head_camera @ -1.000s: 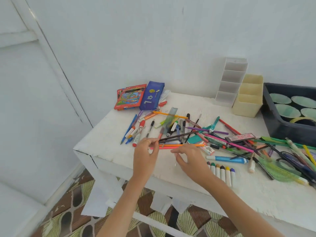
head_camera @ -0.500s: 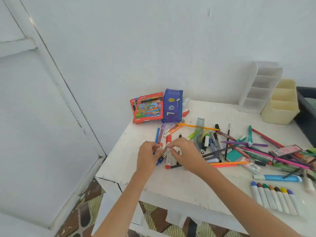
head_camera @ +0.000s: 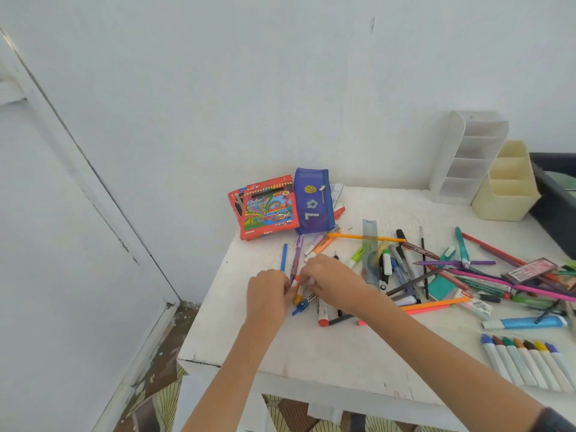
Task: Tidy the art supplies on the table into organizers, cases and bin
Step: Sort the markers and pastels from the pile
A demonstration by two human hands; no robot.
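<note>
Fingers (head_camera: 288, 285) of the left hand (head_camera: 269, 294) and the right hand (head_camera: 335, 283) are curled in close, their tips meeting on a short white-and-orange marker (head_camera: 295, 281) just in front of the blue pouch (head_camera: 314, 201); which fingers bear its weight is hidden. A second ago both hands worked further from the pouch, in the middle of the pile around the long orange pencils (head_camera: 433, 306). They have since shifted to the small cluster at the pouch's near end, beside the purple pen (head_camera: 297, 257) and blue pencil (head_camera: 284, 257). I judge this as gathering pens for the pouch, with nothing put away yet. The heap running from the pouch toward the white organizer (head_camera: 467, 157), cream organizer (head_camera: 508, 185) and dark bin (head_camera: 554, 194) looks barely started. The scuffed white tabletop (head_camera: 327, 353) stands against a pale wall, which rises right behind the pouch, and patterned floor tiles (head_camera: 149, 400) show below.
</note>
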